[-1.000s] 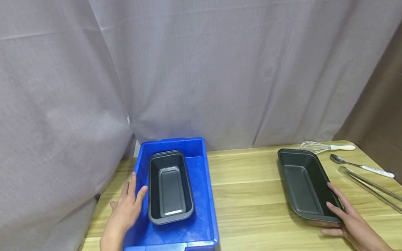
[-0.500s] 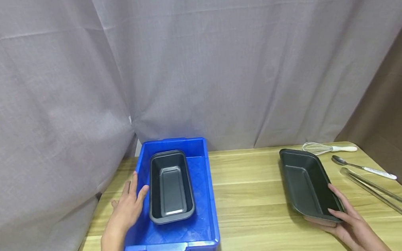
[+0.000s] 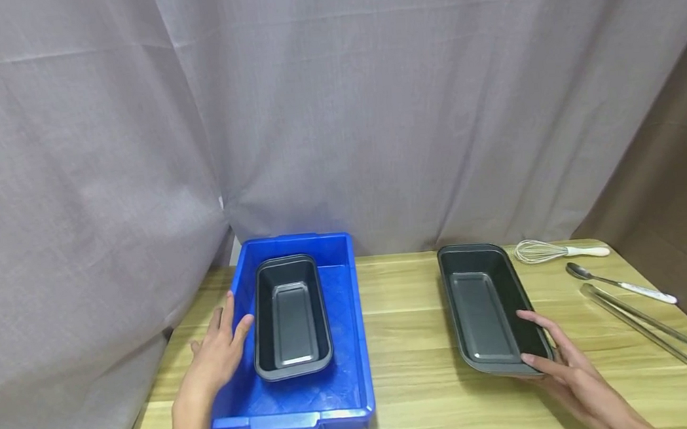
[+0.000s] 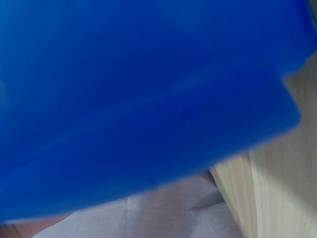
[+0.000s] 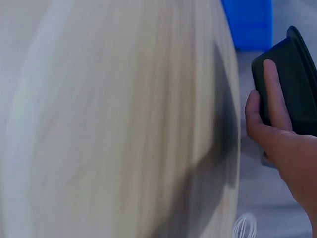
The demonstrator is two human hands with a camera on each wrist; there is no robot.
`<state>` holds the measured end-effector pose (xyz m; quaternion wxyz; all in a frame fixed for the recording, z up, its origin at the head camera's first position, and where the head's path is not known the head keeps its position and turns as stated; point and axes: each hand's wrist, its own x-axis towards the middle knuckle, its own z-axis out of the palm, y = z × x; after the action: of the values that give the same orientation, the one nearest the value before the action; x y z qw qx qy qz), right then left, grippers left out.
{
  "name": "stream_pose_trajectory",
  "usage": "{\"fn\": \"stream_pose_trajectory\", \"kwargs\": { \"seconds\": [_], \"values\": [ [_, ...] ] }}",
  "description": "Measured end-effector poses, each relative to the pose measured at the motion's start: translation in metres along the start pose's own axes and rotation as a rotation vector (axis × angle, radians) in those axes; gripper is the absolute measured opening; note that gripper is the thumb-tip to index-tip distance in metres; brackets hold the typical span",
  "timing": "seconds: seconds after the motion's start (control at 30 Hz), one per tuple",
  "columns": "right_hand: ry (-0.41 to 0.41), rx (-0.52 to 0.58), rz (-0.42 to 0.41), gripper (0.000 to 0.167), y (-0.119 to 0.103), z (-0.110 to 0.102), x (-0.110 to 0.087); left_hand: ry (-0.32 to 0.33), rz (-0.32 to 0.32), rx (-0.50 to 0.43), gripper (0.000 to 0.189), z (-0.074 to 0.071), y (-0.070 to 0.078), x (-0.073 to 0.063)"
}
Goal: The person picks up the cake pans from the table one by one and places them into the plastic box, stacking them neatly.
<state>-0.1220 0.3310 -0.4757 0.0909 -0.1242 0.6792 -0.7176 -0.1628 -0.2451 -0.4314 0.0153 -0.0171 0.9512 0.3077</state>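
Observation:
My right hand (image 3: pixel 572 375) holds a dark loaf pan (image 3: pixel 483 311) by its near right corner, with two digits over the inside of its wall. In the right wrist view, other fingers lie along the outside of the pan (image 5: pixel 294 91), which is raised above the table. A second dark loaf pan (image 3: pixel 293 321) sits inside a blue plastic bin (image 3: pixel 364 349), upright and toward the bin's left side. My left hand (image 3: pixel 212 359) rests at the bin's left rim with fingers spread and straight. The bin's wall (image 4: pixel 148 109) fills most of the left wrist view.
To the right of the held pan lie a whisk (image 3: pixel 561 250), a spoon (image 3: pixel 622 283) and long metal tongs (image 3: pixel 661 336) on the wooden table (image 3: pixel 410 345). A grey curtain (image 3: pixel 384 115) hangs behind, and a brown one (image 3: pixel 679 199) closes the right side.
My right hand has carried the loaf pan to the left, away from the utensils, and the pan tilts less. My left hand has stayed at the bin's rim.

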Motion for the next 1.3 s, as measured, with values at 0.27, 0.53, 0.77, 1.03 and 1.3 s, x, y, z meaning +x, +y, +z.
{"fn": "stream_pose_trajectory", "kwargs": {
  "seconds": [0.27,0.53,0.77,1.03,1.3],
  "values": [
    [0.045,-0.07,-0.015,0.066,-0.013,0.038,0.014,-0.005,-0.005,-0.002,0.078,0.0,-0.001,0.001],
    [-0.065,0.108,-0.011,0.06,-0.035,0.071,0.028,-0.002,-0.004,0.01,0.077,0.001,-0.001,0.001],
    [-0.159,0.15,-0.005,0.053,-0.052,0.104,0.042,-0.012,-0.006,0.006,0.078,-0.001,0.0,0.0],
    [-0.217,0.182,0.008,0.052,-0.063,0.137,0.058,-0.02,-0.011,0.003,0.078,-0.002,0.001,0.0],
    [-0.229,0.194,0.017,0.05,-0.068,0.169,0.072,-0.022,-0.008,0.005,0.077,-0.002,0.001,0.0]
  ]
}}
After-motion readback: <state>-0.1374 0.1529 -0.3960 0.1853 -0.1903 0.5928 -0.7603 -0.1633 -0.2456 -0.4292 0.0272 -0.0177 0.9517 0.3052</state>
